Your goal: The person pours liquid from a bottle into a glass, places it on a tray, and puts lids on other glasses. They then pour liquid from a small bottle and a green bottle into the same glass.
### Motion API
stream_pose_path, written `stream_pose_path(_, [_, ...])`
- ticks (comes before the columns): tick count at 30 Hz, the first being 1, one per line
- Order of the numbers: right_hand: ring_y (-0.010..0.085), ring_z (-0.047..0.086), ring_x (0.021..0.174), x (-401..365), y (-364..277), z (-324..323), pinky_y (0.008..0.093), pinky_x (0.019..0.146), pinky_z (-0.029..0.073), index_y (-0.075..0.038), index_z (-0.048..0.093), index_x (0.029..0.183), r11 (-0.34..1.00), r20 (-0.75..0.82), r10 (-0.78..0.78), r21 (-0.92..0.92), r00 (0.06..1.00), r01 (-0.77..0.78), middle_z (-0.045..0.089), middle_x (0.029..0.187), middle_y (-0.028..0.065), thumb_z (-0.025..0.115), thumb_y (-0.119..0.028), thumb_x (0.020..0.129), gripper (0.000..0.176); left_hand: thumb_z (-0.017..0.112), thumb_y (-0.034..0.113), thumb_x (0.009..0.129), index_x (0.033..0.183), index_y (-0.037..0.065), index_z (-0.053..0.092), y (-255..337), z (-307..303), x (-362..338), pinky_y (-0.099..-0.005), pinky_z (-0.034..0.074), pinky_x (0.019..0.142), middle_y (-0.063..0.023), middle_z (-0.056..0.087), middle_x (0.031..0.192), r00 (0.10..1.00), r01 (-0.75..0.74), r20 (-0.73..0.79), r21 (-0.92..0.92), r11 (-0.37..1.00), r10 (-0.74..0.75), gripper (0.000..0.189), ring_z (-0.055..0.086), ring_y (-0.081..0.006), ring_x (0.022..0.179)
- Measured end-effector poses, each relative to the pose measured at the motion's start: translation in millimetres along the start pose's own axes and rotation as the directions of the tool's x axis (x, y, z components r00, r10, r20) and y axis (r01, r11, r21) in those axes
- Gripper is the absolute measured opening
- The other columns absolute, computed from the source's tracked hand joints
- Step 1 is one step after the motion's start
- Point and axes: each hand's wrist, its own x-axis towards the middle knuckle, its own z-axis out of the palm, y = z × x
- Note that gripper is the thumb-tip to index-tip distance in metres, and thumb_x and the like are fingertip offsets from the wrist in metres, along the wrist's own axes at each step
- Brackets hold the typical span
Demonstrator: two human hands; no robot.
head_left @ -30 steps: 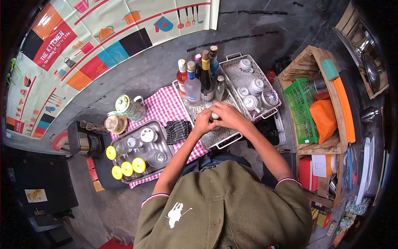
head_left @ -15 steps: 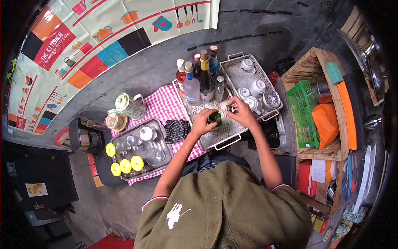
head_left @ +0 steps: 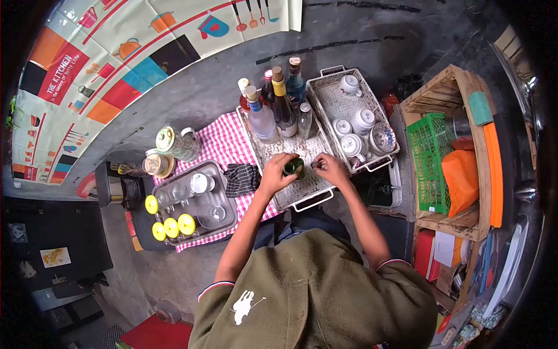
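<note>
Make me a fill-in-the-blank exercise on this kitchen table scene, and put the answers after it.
The left hand grips a small bottle whose glass is ____.
The checked cloth is white and ____.
The jars on the metal tray have lids coloured ____.
Of the person's two hands, the one nearer the cups is the ____.
Missing words: green; red; yellow; right.

The scene is evenly lit by soft, diffuse light, shadows are kept faint, and strong fisheye bending with dark vignetting is seen at the edges.
</note>
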Motion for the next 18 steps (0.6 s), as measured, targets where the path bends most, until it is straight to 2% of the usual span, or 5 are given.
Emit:
stream_pose_path(6, [0.0346, 0.065, 0.088, 8.2, 36.8, 20.9, 0.0419, 0.076, 0.05, -0.002, 0.059, 0.093, 0.987, 0.046, -0.123, -0.094, 0.991, 0.127, 0.065, 0.089, 0.0148, 0.072, 0.004, 0.068, 0.029, 0.071, 0.021, 0.069, 0.108, 0.001, 0.065, 2.0, 5.3, -0.9, -0.0429, 0.049, 0.081, -0.0164, 0.065, 0.095, 0.999, 0.027, -0.031, 0.038, 0.999, -0.026, 0.045, 0.061, -0.0362, 0.088])
stream_pose_path(9, [0.0349, 0.066, 0.082, 11.8, 44.2, 27.4, 0.0398, 0.071, 0.052, -0.002, 0.06, 0.097, 0.953, 0.011, -0.204, -0.225, 0.979, 0.201, 0.066, 0.086, 0.015, 0.066, 0.008, 0.068, 0.031, 0.071, 0.021, 0.068, 0.109, 0.002, 0.064, 2.1, 6.6, -1.9, -0.043, 0.049, 0.081, -0.0165, 0.064, 0.095, 0.999, 0.03, -0.037, 0.022, 0.999, -0.029, 0.046, 0.061, -0.0364, 0.089])
stream_pose_path(12, [0.0371, 0.064, 0.085, 12.7, 43.7, 29.5, 0.0432, 0.073, 0.05, -0.003, 0.058, 0.101, 0.962, 0.022, -0.153, -0.226, 0.988, 0.154, 0.064, 0.088, 0.0156, 0.065, 0.011, 0.066, 0.038, 0.071, 0.022, 0.068, 0.11, 0.002, 0.064, 0.8, 6.3, -0.6, -0.043, 0.049, 0.081, -0.0165, 0.064, 0.095, 0.999, 0.026, -0.041, 0.012, 1.0, -0.025, 0.047, 0.061, -0.0364, 0.089])
stream_pose_path(15, [0.0408, 0.06, 0.099, 9.4, 42.8, 34.1, 0.0471, 0.081, 0.049, -0.004, 0.059, 0.106, 0.957, 0.014, -0.084, -0.277, 0.996, 0.084, 0.062, 0.102, 0.018, 0.062, 0.015, 0.066, 0.044, 0.071, 0.022, 0.068, 0.11, 0.002, 0.064, 0.1, 6.9, -2.3, -0.0431, 0.049, 0.081, -0.0163, 0.064, 0.094, 0.999, 0.025, -0.041, 0.013, 1.0, -0.025, 0.046, 0.061, -0.0363, 0.089])
stream_pose_path(18, [0.0415, 0.059, 0.099, 11.2, 49.3, 33.9, 0.0475, 0.083, 0.048, -0.005, 0.059, 0.107, 0.923, 0.095, -0.106, -0.36, 0.99, 0.133, 0.061, 0.103, 0.0176, 0.063, 0.014, 0.066, 0.045, 0.071, 0.022, 0.068, 0.11, 0.002, 0.065, 0.7, 7.1, -1.8, -0.0432, 0.049, 0.082, -0.0159, 0.064, 0.094, 0.999, 0.039, -0.035, 0.02, 0.999, -0.038, 0.046, 0.061, -0.0362, 0.089])
